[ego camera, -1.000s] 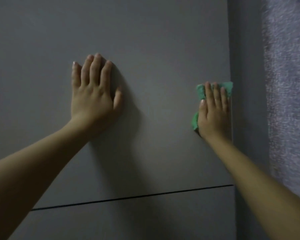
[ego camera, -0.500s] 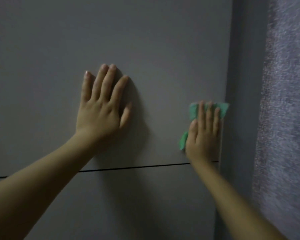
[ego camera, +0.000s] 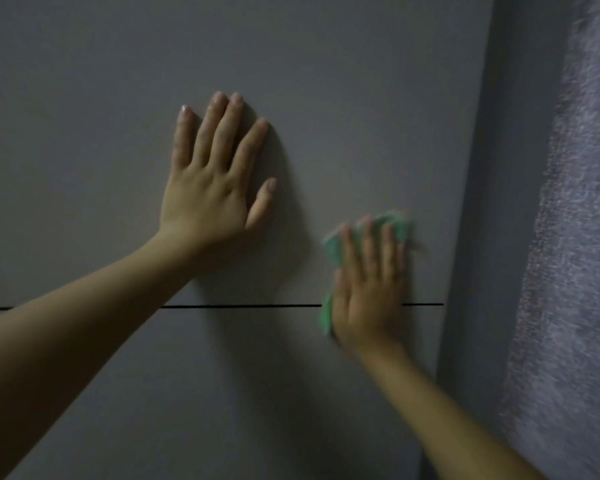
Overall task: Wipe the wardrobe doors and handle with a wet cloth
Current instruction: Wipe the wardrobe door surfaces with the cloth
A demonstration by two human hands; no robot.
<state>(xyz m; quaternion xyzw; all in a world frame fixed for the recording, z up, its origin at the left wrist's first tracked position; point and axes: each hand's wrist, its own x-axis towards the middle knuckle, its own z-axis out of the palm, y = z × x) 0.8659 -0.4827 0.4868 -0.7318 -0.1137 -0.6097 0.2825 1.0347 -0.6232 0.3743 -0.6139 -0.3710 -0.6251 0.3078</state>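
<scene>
The left hand [ego camera: 212,188] is laid flat on the grey wardrobe door [ego camera: 343,98], above the thin dark gap [ego camera: 239,306] that runs across the panel. Its fingers are straight and slightly spread, pointing upward, and nothing is held in it. A soft shadow of this hand is seen on the door just to its right.

Further to the right, the right hand [ego camera: 369,292] is pressed on the same door, and it lies across the dark gap. Its fingers are extended, not curled, and the green cloth [ego camera: 329,247] is kept under the palm and fingers, flat against the surface. The cloth is seen above the fingertips and along the left side of the hand, down to below the gap; the rest is hidden by the hand. This area is blurred, so the folds of the cloth cannot be told.

At the right of the door its vertical edge is seen, then a narrow grey side surface [ego camera: 478,237], and beyond it a rough purple-grey wall [ego camera: 575,237].
</scene>
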